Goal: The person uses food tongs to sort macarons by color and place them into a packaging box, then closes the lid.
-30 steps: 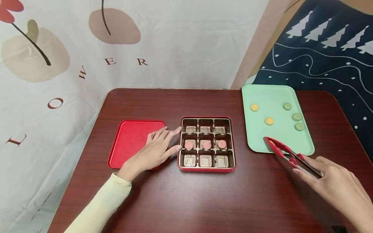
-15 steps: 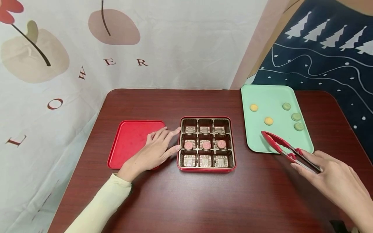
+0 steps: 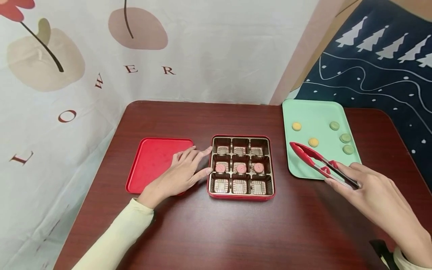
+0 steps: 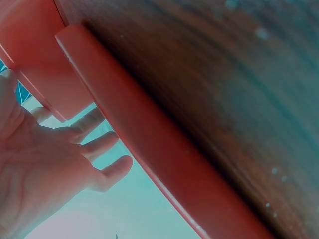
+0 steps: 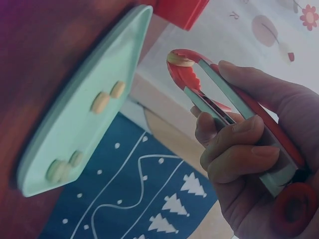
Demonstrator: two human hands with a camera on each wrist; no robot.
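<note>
My left hand [image 3: 183,170] lies with fingers spread over the edge of a red lid [image 3: 152,157], its thumb and forefinger touching the left side of a red box [image 3: 241,196]. The box has a gold-brown divided insert; three pink macaron-like sweets [image 3: 241,168] sit in its middle row. My right hand [image 3: 374,195] grips red-tipped tongs [image 3: 297,149] above the near left part of a mint-green tray [image 3: 303,170]. In the right wrist view, a yellow macaron-like sweet [image 5: 180,60] is pinched between the tong tips. The left wrist view shows the hand [image 4: 45,164] beside the lid's rim.
Two yellow sweets [image 3: 313,142] and three green sweets [image 3: 345,138] lie on the tray. Brown wooden table [image 3: 216,228] surface lies in front of the box and between box and tray. A printed white cloth [image 3: 216,56] hangs behind the table.
My right hand has lifted the tongs and moved them left, from the tray's near edge towards the box. My left hand and the box stay in place; the head view shifts slightly.
</note>
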